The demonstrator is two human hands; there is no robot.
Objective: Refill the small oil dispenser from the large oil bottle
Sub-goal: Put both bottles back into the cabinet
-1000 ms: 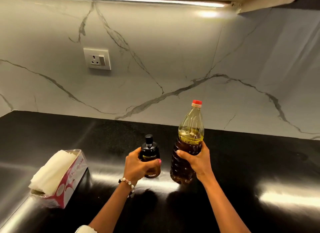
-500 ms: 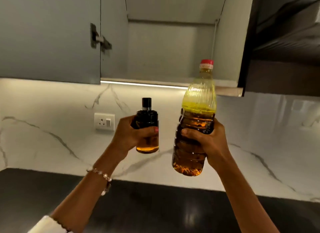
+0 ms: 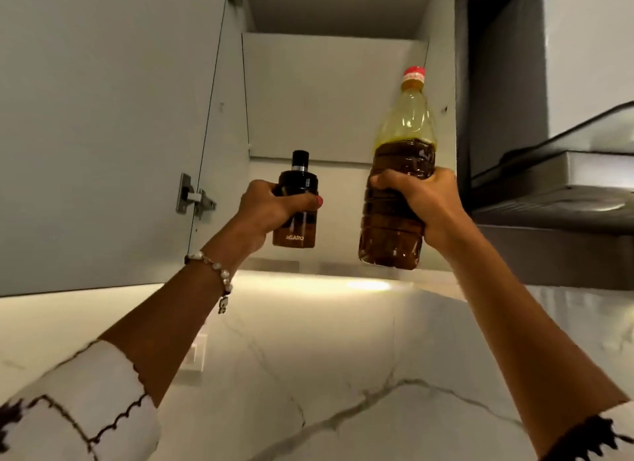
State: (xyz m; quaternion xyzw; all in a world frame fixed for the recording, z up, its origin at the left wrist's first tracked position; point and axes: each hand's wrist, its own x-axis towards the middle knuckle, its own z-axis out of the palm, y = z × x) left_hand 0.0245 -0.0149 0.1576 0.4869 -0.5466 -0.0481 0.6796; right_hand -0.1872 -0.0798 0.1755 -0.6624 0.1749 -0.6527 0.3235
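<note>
Both bottles have been lifted off the dark counter and are now held up in front of the open wall cupboard [image 3: 329, 93], where a second ago they stood on the worktop. The small oil dispenser [image 3: 297, 200] is gripped around its middle by the left hand [image 3: 271, 208], fingers and thumb curled tight round the dark glass, its black cap upright and closed. The large oil bottle [image 3: 399, 172] is clasped round its ribbed waist by the right hand [image 3: 423, 203], fingers wrapped across the front, its red cap [image 3: 414, 72] screwed on. The two are held side by side, near each other but apart, level with the cupboard's lower shelf. The cupboard door [image 3: 103, 135] is swung open to the left, and a hood [image 3: 555, 172] is seen to the right. Since both caps are on and both bottles are raised toward the shelf, pouring is judged to be finished, with only the putting away left.
</note>
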